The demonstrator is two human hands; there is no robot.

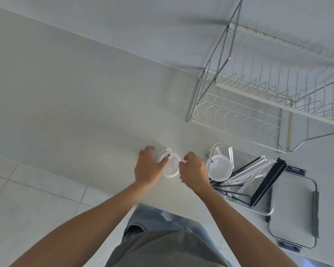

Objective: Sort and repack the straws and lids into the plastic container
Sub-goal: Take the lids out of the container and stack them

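A stack of clear round cup lids (171, 166) lies on the white counter between my hands. My left hand (148, 166) grips its left side, thumb on top. My right hand (194, 171) pinches its right edge with curled fingers. To the right stands the clear plastic container (258, 209). Inside it lie another round lid (219, 167), white wrapped straws (253, 170), thin black straws (231, 194) and a black bundle (268, 182) leaning on its rim.
The container's clear cover (295, 214) with dark clips lies flat at the far right. A wire dish rack (268, 89) stands behind the container. The counter's front edge runs just before my body, with tiled floor to the left.
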